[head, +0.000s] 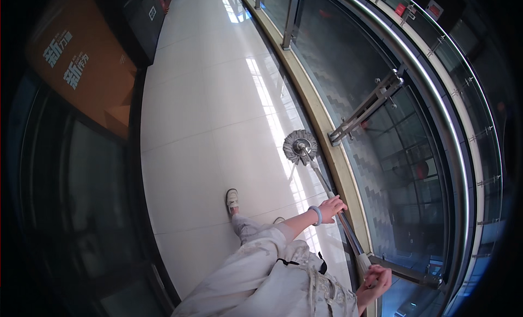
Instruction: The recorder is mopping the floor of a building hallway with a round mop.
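Note:
A round string mop head (300, 147) with grey strands rests on the glossy floor tiles, close to the kerb under the railing. Its metal handle (348, 227) slants back towards me along that kerb. Partway down the pole, my left hand (331, 208), with a pale bangle at the wrist, is wrapped around it. My right hand (376, 276) grips the white upper end of the handle, near the lower edge of the view.
A glass balustrade with a steel handrail (443, 112) and posts (363, 106) runs along the right, above a cream kerb (310, 82). Dark glass (98, 186) and an orange panel bearing writing (86, 59) line the left. White floor tiles (196, 112) stretch ahead.

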Tool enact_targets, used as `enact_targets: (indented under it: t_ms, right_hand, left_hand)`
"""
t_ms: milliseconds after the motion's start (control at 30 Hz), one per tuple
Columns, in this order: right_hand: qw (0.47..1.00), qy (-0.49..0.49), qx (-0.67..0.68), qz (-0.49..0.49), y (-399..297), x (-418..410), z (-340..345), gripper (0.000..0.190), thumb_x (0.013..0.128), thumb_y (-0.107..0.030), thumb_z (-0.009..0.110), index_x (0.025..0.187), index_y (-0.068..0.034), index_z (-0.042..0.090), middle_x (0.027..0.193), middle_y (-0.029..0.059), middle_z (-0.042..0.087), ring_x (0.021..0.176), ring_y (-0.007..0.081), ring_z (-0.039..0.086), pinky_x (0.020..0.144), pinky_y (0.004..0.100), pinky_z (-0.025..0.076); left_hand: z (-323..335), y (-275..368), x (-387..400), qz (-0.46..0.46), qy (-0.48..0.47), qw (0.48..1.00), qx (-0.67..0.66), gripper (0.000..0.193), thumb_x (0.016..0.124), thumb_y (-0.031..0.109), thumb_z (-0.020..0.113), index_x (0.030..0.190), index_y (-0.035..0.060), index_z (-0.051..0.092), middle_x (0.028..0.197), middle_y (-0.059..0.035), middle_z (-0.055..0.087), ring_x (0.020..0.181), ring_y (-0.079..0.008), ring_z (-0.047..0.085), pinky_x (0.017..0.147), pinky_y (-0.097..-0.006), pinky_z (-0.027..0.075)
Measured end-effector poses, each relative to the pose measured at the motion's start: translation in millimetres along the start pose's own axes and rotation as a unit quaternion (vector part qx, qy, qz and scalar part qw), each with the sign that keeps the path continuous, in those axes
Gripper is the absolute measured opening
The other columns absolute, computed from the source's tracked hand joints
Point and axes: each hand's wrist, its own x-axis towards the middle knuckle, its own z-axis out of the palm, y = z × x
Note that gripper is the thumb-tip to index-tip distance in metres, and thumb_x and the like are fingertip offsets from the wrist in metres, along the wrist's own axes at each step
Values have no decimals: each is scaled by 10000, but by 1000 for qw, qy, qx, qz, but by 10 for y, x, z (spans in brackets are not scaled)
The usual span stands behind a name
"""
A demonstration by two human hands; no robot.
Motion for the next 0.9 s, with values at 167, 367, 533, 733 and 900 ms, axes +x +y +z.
enact_targets:
  t_ms: [167,367,533,733,900]
  right_hand:
    - [999,36,-8,0,59,119,-18,347,944,-216,406,677,-16,501,436,-7,329,446,99,366,689,289,425]
    - [992,-86,90,-34,-122,627,-431,359,946,-221,391,672,-18,504,372,-2,325,333,97,317,622,286,421]
    - [971,-176,160,1,-250,916,-412,346,953,-246,350,757,-8,508,362,-2,348,288,101,317,484,273,413]
    - [918,-219,261,205,768,871,374,323,915,-328,407,859,-38,539,493,27,467,549,156,480,682,326,424]
    - [853,-383,211,285,973,404,997,405,896,-301,431,830,61,601,507,93,503,537,189,511,640,295,426]
  left_hand:
    - [241,66,319,-7,40,999,11,408,679,94,699,1013,159,473,1203,-39,459,1307,-323,280,1010,-486,304]
    - [-54,607,-37,-33,125,991,37,367,692,173,719,966,131,480,1064,-49,485,1119,-282,401,923,-431,310]
    - [-201,632,-781,-54,99,993,41,433,685,201,724,1047,150,493,1068,-56,444,1073,-275,407,894,-419,307]
    - [-105,-327,-1915,-256,114,960,-8,662,694,244,723,1261,196,385,1311,-141,302,1268,-370,245,1025,-495,220]
    - [139,-896,-2419,-451,204,868,40,929,675,340,757,1357,130,162,1448,-219,51,1343,-449,6,1066,-550,102]
